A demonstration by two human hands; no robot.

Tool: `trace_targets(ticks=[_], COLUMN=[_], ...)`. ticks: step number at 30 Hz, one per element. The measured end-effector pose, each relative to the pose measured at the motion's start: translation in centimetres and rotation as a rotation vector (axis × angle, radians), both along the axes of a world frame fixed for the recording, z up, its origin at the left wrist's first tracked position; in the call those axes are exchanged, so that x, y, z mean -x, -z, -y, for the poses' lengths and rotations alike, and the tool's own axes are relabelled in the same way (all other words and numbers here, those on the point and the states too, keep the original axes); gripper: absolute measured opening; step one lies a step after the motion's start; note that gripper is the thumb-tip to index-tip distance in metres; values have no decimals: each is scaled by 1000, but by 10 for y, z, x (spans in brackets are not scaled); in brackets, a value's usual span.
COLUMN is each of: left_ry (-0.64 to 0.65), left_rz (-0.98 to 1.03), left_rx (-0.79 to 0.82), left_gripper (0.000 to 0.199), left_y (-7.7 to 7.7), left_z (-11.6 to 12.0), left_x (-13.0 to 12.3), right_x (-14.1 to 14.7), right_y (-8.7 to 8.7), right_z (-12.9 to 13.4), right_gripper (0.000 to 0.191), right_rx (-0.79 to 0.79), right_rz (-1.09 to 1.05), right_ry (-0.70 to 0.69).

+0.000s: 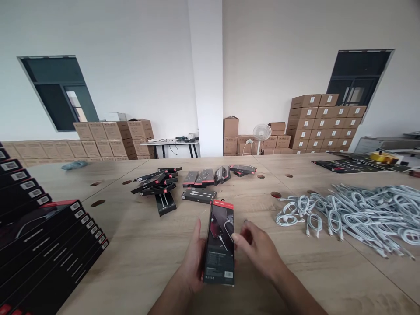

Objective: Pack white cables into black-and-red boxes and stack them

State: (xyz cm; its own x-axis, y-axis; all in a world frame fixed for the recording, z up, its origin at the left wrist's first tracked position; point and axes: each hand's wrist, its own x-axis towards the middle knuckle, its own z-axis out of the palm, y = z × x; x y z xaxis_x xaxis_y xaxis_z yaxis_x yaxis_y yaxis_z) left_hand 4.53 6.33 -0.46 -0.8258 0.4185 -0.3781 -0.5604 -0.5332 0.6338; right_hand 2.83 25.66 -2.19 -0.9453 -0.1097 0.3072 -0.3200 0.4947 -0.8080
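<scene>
A slim black cable box with a red top band stands upright in front of me, its printed face toward the camera. My left hand is closed around the box's left side and lower part, thumb pointing up along the edge. At the box's right edge is my right hand, its thumb tip against the edge and its fingers loosely curled, apart from the thumb. Just beyond lies another black cable box. Several more boxes form a loose heap behind to the left, with others farther back.
Tall stacks of black boxes stand at the left. Many coiled white cables cover the right side of the wooden table. Flat printed sheets and a yellow object lie at the back right. Cartons line the wall.
</scene>
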Motion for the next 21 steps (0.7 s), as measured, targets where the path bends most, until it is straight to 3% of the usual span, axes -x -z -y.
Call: trace_targets(ticks=[4,6,10,13,17,21], left_ry=[119,172,254,341,479,439], left_rz=[-35,-71,-170,-205,-308,-404], left_rx=[-18,36,183,163,10,-76], left_gripper=[97,87,48,37,50,54], left_y=[5,7,11,11,7,3], left_z=[0,1,1,2,2,2], left_x=[-4,-6,-9,-13,-22,-23], right_x=[0,4,14,21,30,29], right_y=[2,0,-6,-8,-6,-13], right_z=[5,0,-19,-35,-48,-42], right_gripper=[50,54,53,47,39,37], right_rx=[188,277,471,615,853,1128], right_rz=[3,-2,-12,-22,54,227], right_ry=[-115,-59,99,220,283,116])
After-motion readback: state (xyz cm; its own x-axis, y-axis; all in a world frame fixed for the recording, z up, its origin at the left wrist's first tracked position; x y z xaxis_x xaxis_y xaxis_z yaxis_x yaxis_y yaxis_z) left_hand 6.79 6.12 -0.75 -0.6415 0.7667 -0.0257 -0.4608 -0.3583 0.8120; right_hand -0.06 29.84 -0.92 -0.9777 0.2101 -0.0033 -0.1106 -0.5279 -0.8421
